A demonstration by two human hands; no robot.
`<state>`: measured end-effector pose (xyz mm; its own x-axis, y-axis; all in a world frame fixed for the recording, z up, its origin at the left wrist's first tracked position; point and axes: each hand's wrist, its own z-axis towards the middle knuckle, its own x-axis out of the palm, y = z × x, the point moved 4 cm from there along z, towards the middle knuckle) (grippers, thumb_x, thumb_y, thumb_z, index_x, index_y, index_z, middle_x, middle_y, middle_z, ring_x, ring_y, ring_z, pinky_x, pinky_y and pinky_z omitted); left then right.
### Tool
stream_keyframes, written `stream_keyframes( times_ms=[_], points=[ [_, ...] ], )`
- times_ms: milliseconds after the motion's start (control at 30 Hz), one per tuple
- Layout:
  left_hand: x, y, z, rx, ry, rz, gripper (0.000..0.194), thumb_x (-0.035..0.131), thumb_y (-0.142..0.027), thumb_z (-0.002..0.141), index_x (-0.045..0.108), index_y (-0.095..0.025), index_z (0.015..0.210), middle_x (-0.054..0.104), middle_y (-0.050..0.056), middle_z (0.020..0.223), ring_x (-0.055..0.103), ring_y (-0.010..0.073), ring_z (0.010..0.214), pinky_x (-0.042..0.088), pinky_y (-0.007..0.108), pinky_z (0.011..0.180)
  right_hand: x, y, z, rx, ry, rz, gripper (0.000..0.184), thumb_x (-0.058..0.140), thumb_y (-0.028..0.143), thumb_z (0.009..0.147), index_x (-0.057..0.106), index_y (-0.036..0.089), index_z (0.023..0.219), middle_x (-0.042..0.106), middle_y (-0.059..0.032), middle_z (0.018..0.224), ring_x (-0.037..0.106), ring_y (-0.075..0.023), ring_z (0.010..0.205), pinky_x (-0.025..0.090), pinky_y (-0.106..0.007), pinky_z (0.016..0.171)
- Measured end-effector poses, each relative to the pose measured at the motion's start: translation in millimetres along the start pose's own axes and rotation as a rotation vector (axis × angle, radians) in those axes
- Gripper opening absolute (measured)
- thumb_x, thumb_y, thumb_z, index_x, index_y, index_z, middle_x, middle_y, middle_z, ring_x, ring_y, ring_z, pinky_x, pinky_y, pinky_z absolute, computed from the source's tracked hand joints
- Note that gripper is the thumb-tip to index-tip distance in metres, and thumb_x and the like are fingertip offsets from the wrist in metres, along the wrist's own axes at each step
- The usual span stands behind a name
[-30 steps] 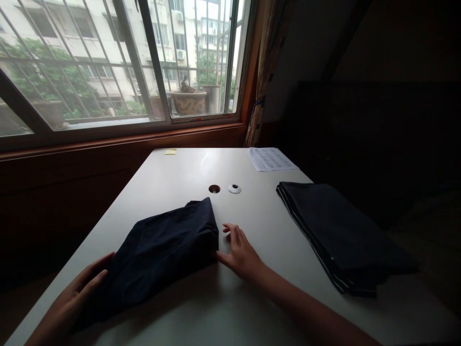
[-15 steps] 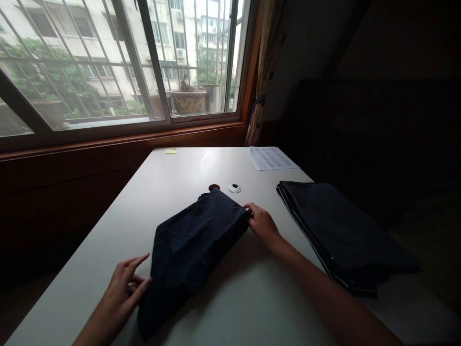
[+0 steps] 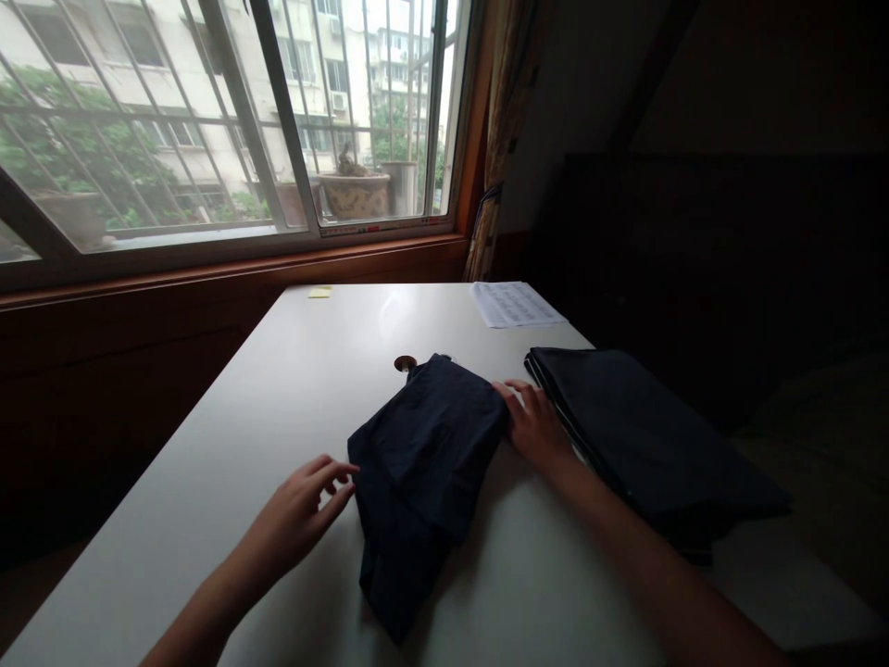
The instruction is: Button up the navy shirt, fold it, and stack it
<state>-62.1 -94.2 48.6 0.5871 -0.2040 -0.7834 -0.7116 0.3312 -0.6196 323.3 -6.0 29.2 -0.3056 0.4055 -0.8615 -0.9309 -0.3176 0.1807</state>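
A dark navy folded cloth (image 3: 431,445) lies at a slant on the white table, its lower end narrowing to a point. I cannot tell what kind of garment or piece it is. At its left edge is my left hand (image 3: 306,500), with thumb and fingers apart and the fingertips just at the fabric. My right hand (image 3: 538,426) grips the upper right edge of the cloth, its thumb mostly hidden. Just right of that hand lies a stack of dark folded cloth (image 3: 645,435) with thin light lines along its left side.
The white table (image 3: 278,398) runs toward a barred window (image 3: 222,120). Printed sheets (image 3: 518,305) lie at the far right, and a yellow note (image 3: 320,292) at the far left edge. Beyond the cloth is a round hole (image 3: 405,363). A curtain (image 3: 490,185) hangs beside the window.
The navy cloth has shifted right and turned steeper, now covering most of the white ring on the table. Both hands have moved right along with it. The view has turned slightly.
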Motion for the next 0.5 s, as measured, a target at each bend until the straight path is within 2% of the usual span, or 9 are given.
stream_keyframes(
  times_ms=[67,133,200,267,367,500],
  points=[
    [-4.1,7,28,0.037,-0.091,0.011,0.033,0.049,-0.043,0.098,0.068,-0.024,0.118,0.067,0.009,0.108,0.068,0.0215,0.091,0.057,0.031,0.075,-7,23,-14,-0.213,0.004,0.006,0.058,0.055,0.008,0.089,0.051,0.028,0.143,0.053,-0.0115,0.142,0.045,-0.0331,0.133,0.038,-0.056,0.111],
    [-2.5,13,56,0.065,-0.121,0.039,0.032,0.051,-0.040,0.096,0.069,-0.022,0.116,0.067,0.010,0.107,0.067,0.0235,0.095,0.055,0.035,0.079,-14,45,-27,-0.397,0.022,0.046,0.061,0.053,0.004,0.089,0.050,0.033,0.143,0.054,-0.0071,0.142,0.044,-0.0302,0.137,0.035,-0.058,0.115],
    [2.9,17,81,0.046,-0.107,0.101,0.032,0.053,-0.039,0.094,0.069,-0.020,0.114,0.068,0.011,0.102,0.065,0.0254,0.095,0.053,0.039,0.084,-20,65,-37,-0.558,0.048,0.092,0.058,0.051,0.004,0.091,0.052,0.033,0.141,0.058,-0.0049,0.139,0.046,-0.0273,0.136,0.033,-0.059,0.117],
    [9.0,20,100,0.024,-0.081,0.138,0.030,0.056,-0.039,0.092,0.069,-0.019,0.111,0.068,0.010,0.097,0.064,0.0264,0.093,0.050,0.041,0.087,-23,82,-43,-0.689,0.084,0.136,0.049,0.050,0.006,0.094,0.056,0.029,0.137,0.063,-0.0056,0.132,0.052,-0.0247,0.130,0.038,-0.055,0.115],
    [15.4,25,117,-0.005,-0.058,0.143,0.026,0.061,-0.039,0.087,0.069,-0.018,0.099,0.067,0.010,0.093,0.063,0.0265,0.089,0.050,0.039,0.083,-21,96,-49,-0.789,0.129,0.156,0.033,0.050,0.010,0.097,0.064,0.022,0.125,0.070,-0.0073,0.117,0.062,-0.0221,0.112,0.049,-0.047,0.103],
    [17.8,37,123,-0.042,-0.033,0.121,0.026,0.063,-0.041,0.084,0.067,-0.016,0.092,0.066,0.010,0.094,0.064,0.0245,0.086,0.050,0.033,0.075,-19,97,-50,-0.778,0.108,0.171,0.024,0.050,0.010,0.097,0.068,0.018,0.112,0.073,-0.0070,0.104,0.064,-0.0218,0.097,0.054,-0.041,0.088]
  ],
)
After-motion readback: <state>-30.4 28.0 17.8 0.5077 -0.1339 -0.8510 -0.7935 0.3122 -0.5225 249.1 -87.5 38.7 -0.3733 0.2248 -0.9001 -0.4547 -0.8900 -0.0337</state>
